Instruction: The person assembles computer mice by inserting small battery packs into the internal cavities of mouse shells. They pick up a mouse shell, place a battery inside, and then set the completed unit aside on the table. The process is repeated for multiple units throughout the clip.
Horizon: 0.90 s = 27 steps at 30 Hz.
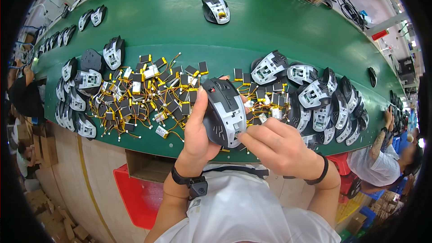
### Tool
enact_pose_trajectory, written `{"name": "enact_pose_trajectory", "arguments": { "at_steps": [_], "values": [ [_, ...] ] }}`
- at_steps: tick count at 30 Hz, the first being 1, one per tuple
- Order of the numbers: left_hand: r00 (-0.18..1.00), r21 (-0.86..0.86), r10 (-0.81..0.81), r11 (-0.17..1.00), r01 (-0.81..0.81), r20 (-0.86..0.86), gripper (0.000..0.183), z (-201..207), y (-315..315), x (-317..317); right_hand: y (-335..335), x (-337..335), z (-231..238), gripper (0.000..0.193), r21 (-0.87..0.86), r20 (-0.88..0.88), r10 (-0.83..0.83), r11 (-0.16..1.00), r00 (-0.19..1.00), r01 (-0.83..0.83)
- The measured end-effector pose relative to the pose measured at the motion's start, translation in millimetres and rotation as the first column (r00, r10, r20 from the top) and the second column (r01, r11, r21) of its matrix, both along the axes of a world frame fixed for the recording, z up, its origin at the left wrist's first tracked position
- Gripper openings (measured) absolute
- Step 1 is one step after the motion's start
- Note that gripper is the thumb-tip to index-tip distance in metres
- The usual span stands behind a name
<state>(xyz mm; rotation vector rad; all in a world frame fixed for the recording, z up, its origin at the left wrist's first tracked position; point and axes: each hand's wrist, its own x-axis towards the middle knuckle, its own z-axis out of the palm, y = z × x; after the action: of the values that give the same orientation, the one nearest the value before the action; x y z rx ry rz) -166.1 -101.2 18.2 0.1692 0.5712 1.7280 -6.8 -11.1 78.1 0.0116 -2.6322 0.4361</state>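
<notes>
My left hand (196, 137) is wrapped round a black and silver-grey computer mouse shell (226, 110), holding it tilted above the near edge of the green bench. An open recess shows at the shell's lower end. At that recess, my right hand (281, 146) presses its thumb and fingers together; whatever they pinch is hidden. Behind the mouse lies a loose heap of small battery packs (135, 87) with yellow tape, thin wires and white plugs. More of these packs spread out to the right of the mouse.
Several similar mouse shells stand in groups on the left (88, 80) and right (314, 94). Another mouse shell (217, 10) sits farther back on the green bench (166, 18). Under the bench's front edge is a red bin (130, 198). A co-worker (375, 162) is at the right.
</notes>
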Motion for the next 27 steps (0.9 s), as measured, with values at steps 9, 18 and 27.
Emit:
{"name": "enact_pose_trajectory", "arguments": {
  "at_steps": [9, 18, 27],
  "values": [
    [0.996, -0.092, 0.038, 0.995, -0.030, 0.085, 0.062, 4, 1, 6, 2, -1, -6, 0.035, 0.016, 0.000, 0.014, 1.000, 1.000, -0.014],
    [0.988, -0.079, 0.071, 0.995, -0.060, 0.137, 0.059, 4, 2, 10, 2, -7, -12, 0.032, -0.108, 0.026, 0.020, 0.994, 0.999, -0.017],
    [0.962, -0.057, 0.187, 0.982, -0.179, 0.197, 0.060, 9, 4, 10, -13, -2, -23, 0.044, 0.047, -0.044, -0.083, 0.995, 0.996, 0.085]
  ]
}}
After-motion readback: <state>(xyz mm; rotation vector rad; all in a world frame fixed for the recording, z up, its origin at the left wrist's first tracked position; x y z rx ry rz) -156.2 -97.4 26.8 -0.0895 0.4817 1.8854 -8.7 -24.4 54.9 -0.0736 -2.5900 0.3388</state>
